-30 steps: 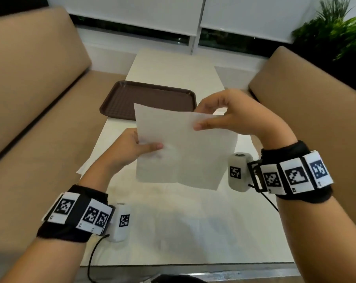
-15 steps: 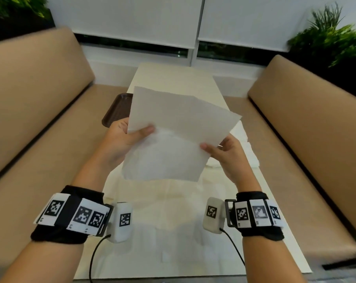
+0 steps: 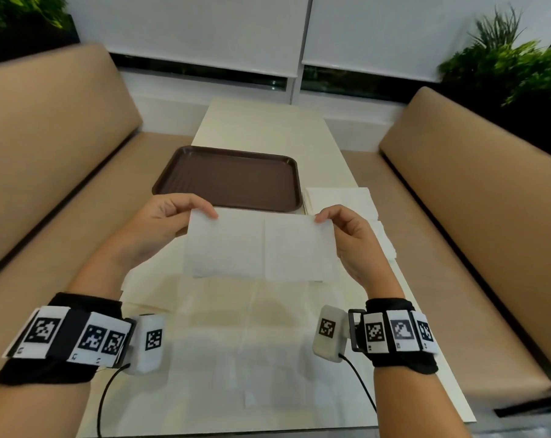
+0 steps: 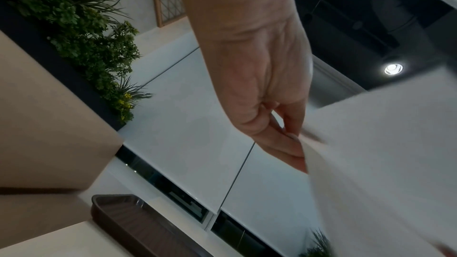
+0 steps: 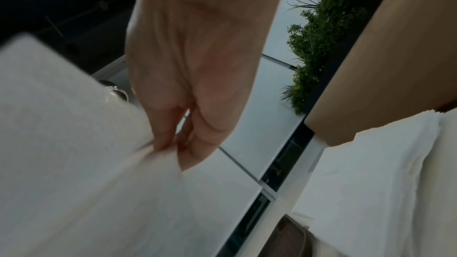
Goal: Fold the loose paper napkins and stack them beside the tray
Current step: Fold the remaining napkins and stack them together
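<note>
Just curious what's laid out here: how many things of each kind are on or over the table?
Brown plastic tray: 1
White paper napkin held up by both hands: 1
Stack of folded white napkins right of the tray: 1
Unfolded napkins lying flat: cannot tell how many
Total: 3 countable items

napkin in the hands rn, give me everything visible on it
The held napkin is white, soft textured paper, a wide rectangle with a vertical crease down its middle. It hangs in the air above the table, just short of the brown tray, touching neither. The left hand pinches its upper left corner, the right hand its upper right. Its lower edge hangs free.
</note>
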